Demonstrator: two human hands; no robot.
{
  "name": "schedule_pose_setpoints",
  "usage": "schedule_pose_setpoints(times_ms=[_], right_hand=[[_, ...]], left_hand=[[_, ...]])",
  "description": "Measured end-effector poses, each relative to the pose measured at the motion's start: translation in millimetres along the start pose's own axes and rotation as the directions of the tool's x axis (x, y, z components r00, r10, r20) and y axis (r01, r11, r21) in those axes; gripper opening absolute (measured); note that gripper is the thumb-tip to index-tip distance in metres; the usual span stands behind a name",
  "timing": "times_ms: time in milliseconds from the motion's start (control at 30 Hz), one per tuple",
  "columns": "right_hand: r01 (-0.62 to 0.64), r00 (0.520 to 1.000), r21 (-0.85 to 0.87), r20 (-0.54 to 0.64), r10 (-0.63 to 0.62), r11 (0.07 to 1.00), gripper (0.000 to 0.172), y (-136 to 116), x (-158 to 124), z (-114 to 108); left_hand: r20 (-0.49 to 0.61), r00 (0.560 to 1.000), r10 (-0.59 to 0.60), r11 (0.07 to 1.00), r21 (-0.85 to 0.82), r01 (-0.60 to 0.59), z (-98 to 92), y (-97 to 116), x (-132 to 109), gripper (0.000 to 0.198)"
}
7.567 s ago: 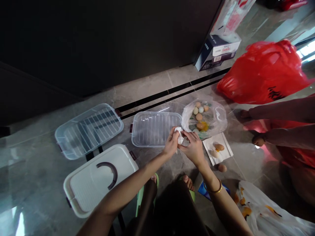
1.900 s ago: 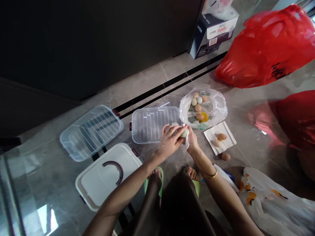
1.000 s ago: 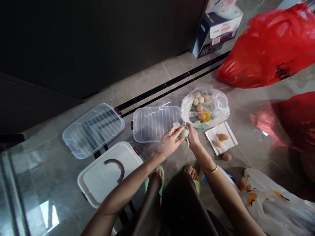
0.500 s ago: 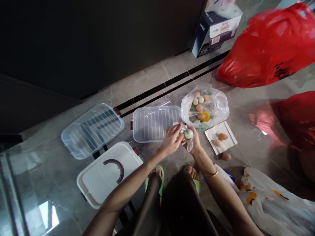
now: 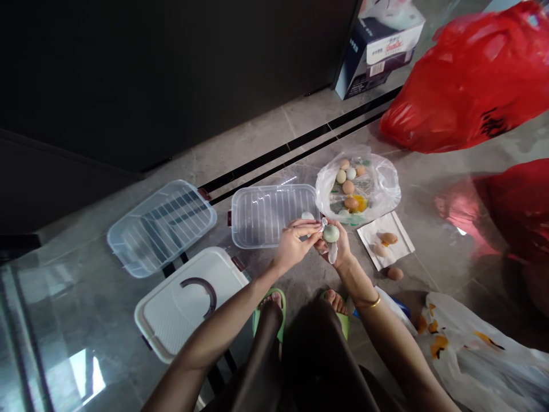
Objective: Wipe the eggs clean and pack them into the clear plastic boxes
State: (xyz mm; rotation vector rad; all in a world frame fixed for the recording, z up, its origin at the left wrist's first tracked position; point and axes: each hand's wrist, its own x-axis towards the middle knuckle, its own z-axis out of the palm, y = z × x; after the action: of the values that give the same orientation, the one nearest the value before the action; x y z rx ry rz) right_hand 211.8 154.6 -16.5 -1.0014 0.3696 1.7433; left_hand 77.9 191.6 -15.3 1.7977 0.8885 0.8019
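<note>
A pale green egg [image 5: 330, 233] rests in my right hand [image 5: 342, 252], whose fingers curl round it. A crumpled white tissue [image 5: 333, 252] lies against the egg and hangs below it. My left hand [image 5: 294, 243] pinches part of the tissue beside the egg. Just beyond my hands is a clear plastic bin [image 5: 270, 214], with a pale egg [image 5: 307, 216] in its right end. Right of the bin, an open plastic bag [image 5: 386, 191] holds several brown and pale eggs [image 5: 348, 187] and some spilled yolk [image 5: 361, 202].
A cracked brown egg [image 5: 388, 238] lies on a white paper [image 5: 404, 246], with a whole brown egg [image 5: 394, 274] beside it. To the left are another clear bin [image 5: 160, 229] and a white lid [image 5: 171, 320]. Red bags [image 5: 472, 80], a box [image 5: 373, 54] and a printed bag [image 5: 484, 355] stand around.
My left hand has shifted slightly left and lower, uncovering the egg in the bin. The green egg has turned or moved a little in my right hand.
</note>
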Motion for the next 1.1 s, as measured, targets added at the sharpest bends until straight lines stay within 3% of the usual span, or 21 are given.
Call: schedule_pose_setpoints(times_ms=[100,200,267,333,367,433,500,633,733,800,867,967,1033,1100], right_hand=[[-0.021,1.0,-0.04,-0.004,0.021,0.999,0.023,-1.4,0.5,-1.2],[0.123,0.976,-0.193,-0.155,-0.154,0.973,0.025,1.1,2.6,-2.5],[0.309,0.887,-0.385,-0.214,-0.41,0.87,0.022,4.2,4.1,-3.2],[0.459,0.772,-0.538,-0.153,-0.617,0.707,0.02,6.5,4.6,-3.6],[0.505,0.729,-0.586,-0.103,-0.677,0.634,0.021,6.9,4.2,-3.7],[0.545,0.692,-0.631,-0.033,-0.721,0.552,0.024,6.4,2.3,-3.6],[0.531,0.713,-0.611,-0.052,-0.699,0.587,0.026,5.0,-0.3,-2.9],[0.319,0.887,-0.382,-0.203,-0.415,0.867,0.027,6.7,-2.9,2.8],[0.183,0.966,-0.246,-0.136,-0.221,0.952,0.028,13.6,-1.8,10.6],[0.13,0.987,-0.157,-0.072,-0.142,0.979,0.026,18.5,-0.8,13.8],[0.123,0.991,-0.111,-0.04,-0.128,0.986,0.023,21.9,-0.3,12.8],[0.284,0.946,-0.264,-0.078,-0.314,0.922,0.016,23.5,-0.5,3.8],[0.386,0.88,-0.403,-0.108,-0.462,0.83,0.01,23.2,-0.1,-3.9],[0.411,0.846,-0.46,-0.129,-0.518,0.787,0.013,23.2,2.4,-10.1]], left_hand=[[-0.016,0.999,-0.027,0.999,0.028,0.028,-4.4,4.1,1.0,0.006],[0.01,0.999,0.036,0.984,0.173,-0.037,-9.1,14.3,0.5,0.017],[0.137,0.989,0.06,0.954,0.285,-0.097,-9.1,19.7,0.1,0.039],[0.268,0.963,0.04,0.925,0.356,-0.137,-6.6,21.0,0.1,0.057],[0.302,0.953,0.028,0.916,0.374,-0.145,-5.0,19.9,0.1,0.062],[0.307,0.951,0.035,0.916,0.371,-0.153,-3.0,15.8,0.1,0.063],[0.255,0.965,0.068,0.94,0.309,-0.148,-3.2,12.0,-0.5,0.059],[0.076,0.997,0.033,0.998,0.055,-0.038,-4.2,10.9,-3.6,0.047],[0.046,0.997,-0.054,0.996,-0.067,0.057,-0.5,11.9,-5.9,0.042],[0.056,0.997,-0.056,0.998,-0.005,0.056,2.0,12.5,-6.0,0.042],[0.086,0.996,-0.017,0.99,0.142,0.005,2.2,14.1,-4.4,0.047],[0.183,0.983,0.013,0.948,0.309,-0.071,-0.4,18.9,-0.8,0.054],[0.195,0.98,-0.034,0.948,0.317,-0.03,-1.2,20.3,0.2,0.049],[0.151,0.979,-0.138,0.972,0.211,0.104,0.1,16.1,-0.4,0.041]])
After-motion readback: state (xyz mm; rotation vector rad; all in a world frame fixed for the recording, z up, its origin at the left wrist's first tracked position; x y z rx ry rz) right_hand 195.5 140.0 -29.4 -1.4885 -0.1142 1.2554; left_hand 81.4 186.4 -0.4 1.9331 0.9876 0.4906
